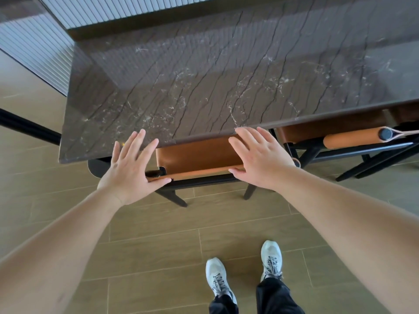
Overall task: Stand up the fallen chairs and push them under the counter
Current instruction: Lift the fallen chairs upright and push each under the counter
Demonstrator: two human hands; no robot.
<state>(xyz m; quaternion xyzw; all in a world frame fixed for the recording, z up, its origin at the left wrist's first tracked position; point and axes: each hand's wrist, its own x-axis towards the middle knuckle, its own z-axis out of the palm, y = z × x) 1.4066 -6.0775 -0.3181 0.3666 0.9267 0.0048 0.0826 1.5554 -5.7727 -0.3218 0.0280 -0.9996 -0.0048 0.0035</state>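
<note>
1. The desk (226, 75) is a dark veined stone slab whose near edge overhangs both chairs. It is hard and unforgiving, so fingers caught between that edge and a chair back would be pinched if the push runs on.
2. The near chair (195, 158) stands upright on the wood-look floor (158, 245), its tan leather back just under the desk's edge and its black legs showing below. It looks nearly home, with little travel left, so too strong a shove could knock the frame against the desk's base.
3. The second chair (353, 138) also stands, to the right and tucked under the desk. Its rolled tan rail sits near the first chair, and a skewed push might clip it.
4. The left hand (131, 159) is open, fingers spread, thumb resting on the back's top rail.
5. The right hand (258, 155) is likewise flat and open — thumb on the rail, fingertips near the desk's edge.
</note>
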